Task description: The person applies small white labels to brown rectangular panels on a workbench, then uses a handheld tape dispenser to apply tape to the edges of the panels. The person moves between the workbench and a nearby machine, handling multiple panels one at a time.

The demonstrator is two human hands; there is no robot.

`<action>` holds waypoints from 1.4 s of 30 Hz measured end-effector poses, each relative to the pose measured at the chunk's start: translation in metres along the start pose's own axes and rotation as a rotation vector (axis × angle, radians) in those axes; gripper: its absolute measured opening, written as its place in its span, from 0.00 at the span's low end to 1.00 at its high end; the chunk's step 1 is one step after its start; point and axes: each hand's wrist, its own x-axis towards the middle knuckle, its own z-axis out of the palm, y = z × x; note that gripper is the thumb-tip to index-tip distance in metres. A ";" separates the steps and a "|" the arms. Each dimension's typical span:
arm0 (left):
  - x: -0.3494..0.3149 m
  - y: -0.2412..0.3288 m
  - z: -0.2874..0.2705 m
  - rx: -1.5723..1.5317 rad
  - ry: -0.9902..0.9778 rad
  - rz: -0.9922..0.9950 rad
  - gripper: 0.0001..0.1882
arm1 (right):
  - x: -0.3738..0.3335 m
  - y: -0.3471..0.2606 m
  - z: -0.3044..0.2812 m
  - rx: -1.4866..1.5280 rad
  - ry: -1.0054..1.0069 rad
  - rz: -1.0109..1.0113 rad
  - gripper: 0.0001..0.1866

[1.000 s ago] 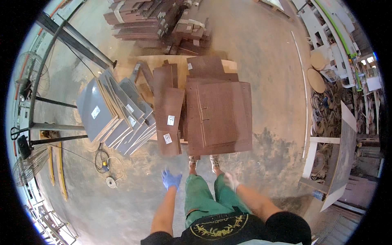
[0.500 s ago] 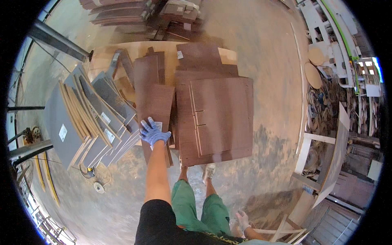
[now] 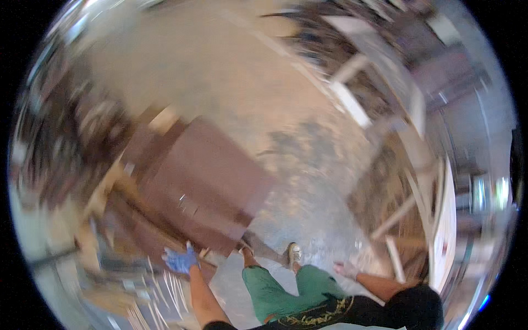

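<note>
My left hand (image 3: 180,258), in a blue glove, has its fingers spread. It is at the near end of the narrower brown boards (image 3: 129,223); blur hides whether it touches them. To its right lies a pile of wide brown panels (image 3: 214,176), the top one with thin pale slots near one side. My right hand (image 3: 346,269), in a pale glove, hangs away from the pile, to the right of my legs. Its fingers look loosely apart and nothing shows in them.
Edge-on panels (image 3: 159,294) lean in a row at the lower left, badly smeared. A wooden frame (image 3: 393,225) with pale slats stands to the right. Beyond it runs clutter along the far right. Stained concrete floor (image 3: 308,148) stretches between the pile and the frame.
The view has swung to the right, so the brown pile now sits lower left and tilted. My left hand has come off the labelled board. My right arm shows more fully.
</note>
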 end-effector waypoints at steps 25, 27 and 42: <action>-0.716 0.338 0.192 0.076 -0.970 1.390 0.37 | -0.101 0.438 -0.075 1.470 0.714 0.534 0.25; -0.754 0.369 0.213 0.183 -1.017 1.410 0.36 | -0.088 0.469 -0.109 1.499 0.795 0.524 0.25; -1.035 0.621 0.298 0.706 -0.431 1.767 0.23 | -0.099 0.849 -0.425 1.265 1.450 0.469 0.32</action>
